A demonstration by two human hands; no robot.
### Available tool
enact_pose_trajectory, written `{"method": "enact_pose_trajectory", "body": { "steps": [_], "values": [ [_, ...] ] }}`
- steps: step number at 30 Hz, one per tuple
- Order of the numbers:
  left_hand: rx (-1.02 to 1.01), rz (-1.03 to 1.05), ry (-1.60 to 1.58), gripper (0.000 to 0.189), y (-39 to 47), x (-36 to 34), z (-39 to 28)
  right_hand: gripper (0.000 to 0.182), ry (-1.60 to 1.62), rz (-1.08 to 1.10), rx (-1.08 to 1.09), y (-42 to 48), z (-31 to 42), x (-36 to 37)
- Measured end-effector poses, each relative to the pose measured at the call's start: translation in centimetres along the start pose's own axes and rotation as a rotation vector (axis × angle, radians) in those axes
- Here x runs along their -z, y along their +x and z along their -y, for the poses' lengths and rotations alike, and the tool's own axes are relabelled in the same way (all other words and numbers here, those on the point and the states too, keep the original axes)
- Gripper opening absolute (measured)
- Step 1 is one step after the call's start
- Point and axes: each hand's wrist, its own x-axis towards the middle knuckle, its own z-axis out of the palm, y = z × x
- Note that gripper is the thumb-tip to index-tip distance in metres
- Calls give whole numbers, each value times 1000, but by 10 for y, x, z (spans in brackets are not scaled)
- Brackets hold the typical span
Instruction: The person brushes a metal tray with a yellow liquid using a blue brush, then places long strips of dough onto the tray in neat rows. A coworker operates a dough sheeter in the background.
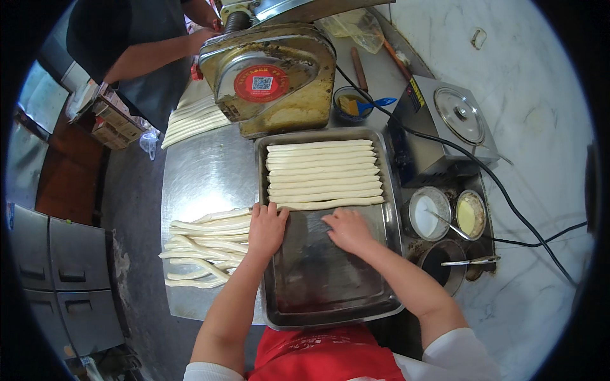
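Observation:
In front of me lies a rectangular metal tray [333,300] with several pale dough strips [324,174] side by side in its far half. My left hand [268,228] is over the tray's left rim, its fingers on the left end of the nearest dough strip [329,205]; the fingers partly hide that end. Just below this strip, over bare tray metal, my right hand [350,231] has its fingers bent and slightly apart, holding nothing visible. Left of the tray, a loose pile of long dough strips [205,243] lies on the metal worktable [209,176], partly behind my left forearm.
Beyond the tray stands a worn dough machine [286,90]; a co-worker's arm [152,55] reaches behind it. More strips [198,121] lie beside it. At right are a brush bowl [352,105], a lidded steel box [438,124], containers [429,214] and a black cable [457,143].

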Motion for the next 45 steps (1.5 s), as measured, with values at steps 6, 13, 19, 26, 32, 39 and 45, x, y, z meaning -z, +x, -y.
{"method": "enact_pose_trajectory", "body": {
  "steps": [6, 13, 19, 26, 32, 39, 45],
  "values": [
    [-65, -74, -18, 17, -11, -6, 3, 41, -25, -105, 18, 14, 15, -19],
    [-73, -82, -45, 16, -34, -9, 16, 39, -21, 47, -315, -20, -7, -3],
    [-78, 79, -178, 20, -29, -7, 19, 42, -25, 35, -500, -25, -24, 20],
    [-141, -79, -302, 27, -65, 9, 35, 23, -3, -59, -349, -10, 5, 22],
    [121, -144, -417, 31, -146, 21, 84, 17, 175, -225, 142, 43, 127, -1],
    [295, -163, -447, 33, -218, 21, 105, 13, -39, -163, 230, 96, 213, -71],
    [384, -217, -485, 40, -234, 22, 126, 19, -91, 82, 127, 105, 237, -72]
  ]
}}
